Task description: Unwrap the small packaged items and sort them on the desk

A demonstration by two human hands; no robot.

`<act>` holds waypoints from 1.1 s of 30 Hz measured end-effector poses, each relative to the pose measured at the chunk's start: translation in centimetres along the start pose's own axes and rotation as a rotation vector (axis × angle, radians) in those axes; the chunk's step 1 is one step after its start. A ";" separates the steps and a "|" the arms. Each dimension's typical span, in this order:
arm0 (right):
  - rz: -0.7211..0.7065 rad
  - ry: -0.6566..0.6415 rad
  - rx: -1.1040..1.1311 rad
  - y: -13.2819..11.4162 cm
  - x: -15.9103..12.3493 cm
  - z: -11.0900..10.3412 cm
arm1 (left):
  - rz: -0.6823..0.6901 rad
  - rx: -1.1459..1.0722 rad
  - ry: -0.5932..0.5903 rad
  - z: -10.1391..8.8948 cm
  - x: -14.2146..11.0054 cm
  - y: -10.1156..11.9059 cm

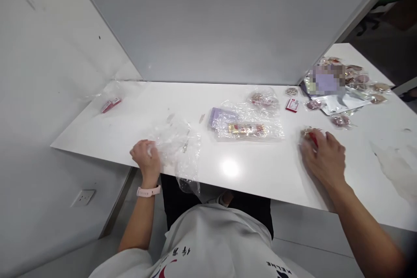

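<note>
— What's my table (254, 173) carrying?
— White top. Crumpled clear bag (177, 147) by my near edge, filled clear bag (246, 124) mid-table, small red packet (110, 105) far left, wrapped snacks (352, 82) far right.

Person: white short-sleeved shirt (208, 247) with dark and red printed markings at the chest; dark trousers (250, 208); pale pink wristband (148, 191) on the left wrist; forearms bare.

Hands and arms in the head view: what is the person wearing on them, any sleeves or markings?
The left hand has a pale pink watch band at the wrist. The right hand wears nothing visible. Both forearms are bare. A white short-sleeved shirt carries dark printed lettering.
</note>
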State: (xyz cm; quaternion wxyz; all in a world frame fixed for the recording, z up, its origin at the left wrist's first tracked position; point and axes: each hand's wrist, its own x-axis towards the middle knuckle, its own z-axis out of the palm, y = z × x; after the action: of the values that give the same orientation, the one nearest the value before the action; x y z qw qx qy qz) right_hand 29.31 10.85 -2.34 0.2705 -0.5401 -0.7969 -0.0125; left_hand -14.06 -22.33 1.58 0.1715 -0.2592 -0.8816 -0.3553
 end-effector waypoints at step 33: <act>0.302 -0.219 -0.036 8.7 28.5 12.0 | -0.038 0.215 -0.250 2.7 -2.1 -1.4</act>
State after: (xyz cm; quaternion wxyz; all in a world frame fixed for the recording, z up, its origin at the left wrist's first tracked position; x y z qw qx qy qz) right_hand 24.14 42.58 -2.30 0.1713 -0.6564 -0.7311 0.0731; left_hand -13.49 -21.90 -2.05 0.0804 -0.2647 -0.9337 -0.2272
